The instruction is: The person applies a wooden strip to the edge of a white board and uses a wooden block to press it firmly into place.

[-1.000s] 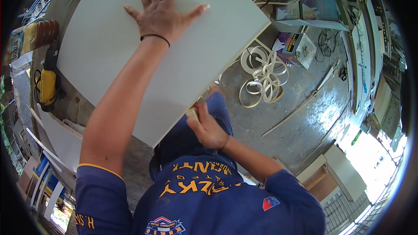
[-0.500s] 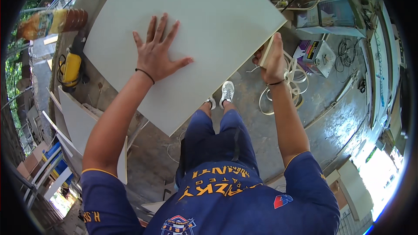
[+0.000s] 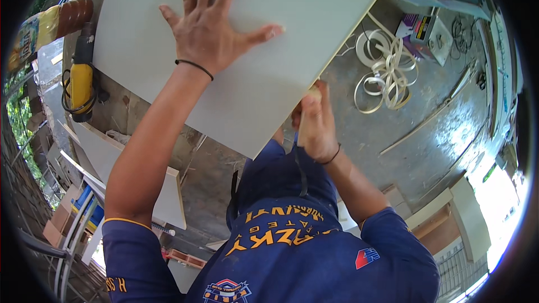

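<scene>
"Where is the board?"
"The big white board lies face up before the person, one corner pointing toward their lap. What holds it up is hidden under it."

"And the left hand?"
"Flat on top of the board, fingers spread wide, thumb out to the right. A black band circles the wrist."

"The right hand?"
"Its fingers are curled around a pale block, up at the board's right-hand edge. I can't tell how hard it presses there."

"What's farther out?"
"To the right, loops of white strip lie tangled on the grey floor, near a square metal tin. Off the board's left side there's a yellow and black power tool with its cord bunched around it."
</scene>
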{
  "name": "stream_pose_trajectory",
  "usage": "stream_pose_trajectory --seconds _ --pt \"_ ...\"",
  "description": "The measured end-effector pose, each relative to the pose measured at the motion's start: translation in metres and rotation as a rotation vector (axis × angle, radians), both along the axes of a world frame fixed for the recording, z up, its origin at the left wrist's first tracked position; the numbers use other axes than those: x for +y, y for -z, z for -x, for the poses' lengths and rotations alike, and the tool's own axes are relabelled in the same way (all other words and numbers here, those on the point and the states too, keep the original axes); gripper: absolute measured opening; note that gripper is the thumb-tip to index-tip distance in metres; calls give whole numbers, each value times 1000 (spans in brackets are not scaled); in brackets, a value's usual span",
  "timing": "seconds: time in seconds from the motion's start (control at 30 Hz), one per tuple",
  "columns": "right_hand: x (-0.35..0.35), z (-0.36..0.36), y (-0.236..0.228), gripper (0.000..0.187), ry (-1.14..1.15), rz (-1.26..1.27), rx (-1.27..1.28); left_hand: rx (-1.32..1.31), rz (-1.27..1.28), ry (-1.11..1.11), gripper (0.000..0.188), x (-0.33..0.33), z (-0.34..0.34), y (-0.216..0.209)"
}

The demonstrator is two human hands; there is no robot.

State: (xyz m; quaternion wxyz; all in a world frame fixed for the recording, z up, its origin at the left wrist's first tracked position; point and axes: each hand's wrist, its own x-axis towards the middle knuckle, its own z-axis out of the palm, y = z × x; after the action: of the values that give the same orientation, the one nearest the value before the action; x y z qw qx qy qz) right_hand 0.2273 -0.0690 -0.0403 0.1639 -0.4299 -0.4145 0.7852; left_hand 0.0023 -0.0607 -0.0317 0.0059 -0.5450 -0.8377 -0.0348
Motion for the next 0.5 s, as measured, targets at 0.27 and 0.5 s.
stream_pose_trajectory --seconds 0.27,0.5 --pt "-92 -17 3 51 -222 -382 -157 -35 217 -211 105 10 -5 -9" --pt "-110 -61 44 48 -666 -653 -202 79 10 -97 100 -3 8 15"
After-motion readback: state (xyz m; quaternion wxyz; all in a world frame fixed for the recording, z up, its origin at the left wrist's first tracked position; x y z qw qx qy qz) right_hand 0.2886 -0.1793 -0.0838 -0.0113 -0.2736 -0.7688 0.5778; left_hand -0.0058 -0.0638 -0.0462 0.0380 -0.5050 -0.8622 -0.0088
